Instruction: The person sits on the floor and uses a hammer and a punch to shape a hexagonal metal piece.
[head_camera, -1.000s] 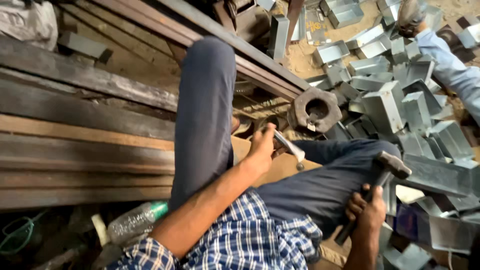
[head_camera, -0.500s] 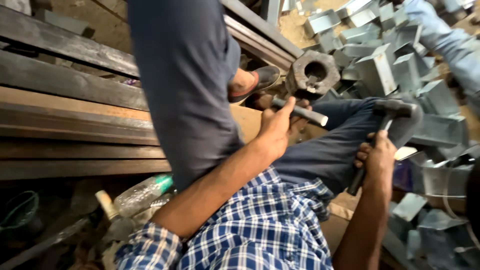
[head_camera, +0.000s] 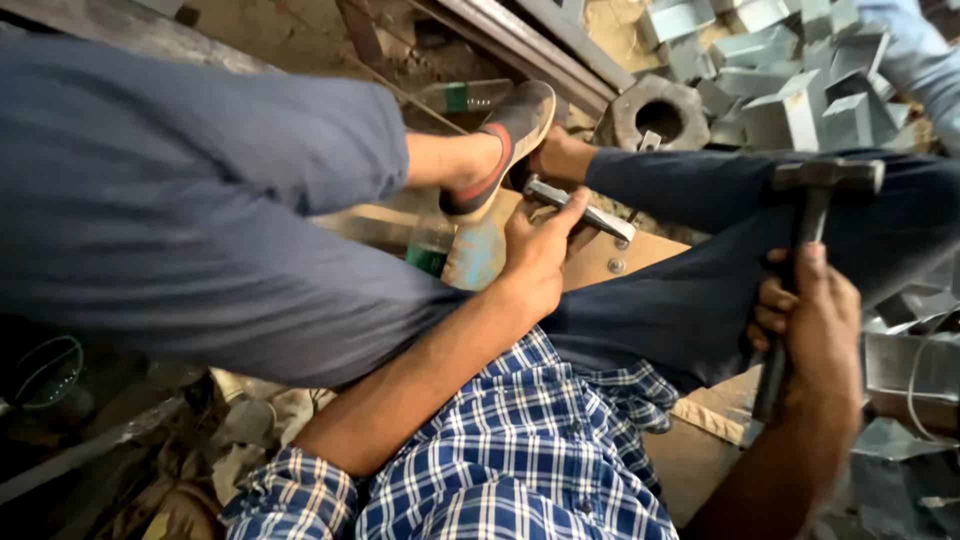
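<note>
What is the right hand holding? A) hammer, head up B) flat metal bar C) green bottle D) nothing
A: the right hand grips the handle of a hammer whose head points up, while the left hand holds the flat metal bar.

Dark hammer handle's (head_camera: 775, 385) lower end hidden behind the right hand (head_camera: 815, 320), green plastic bottle (head_camera: 432, 245) mostly behind the leg, grey folded metal brackets (head_camera: 800, 110) cut off at the top edge
</note>
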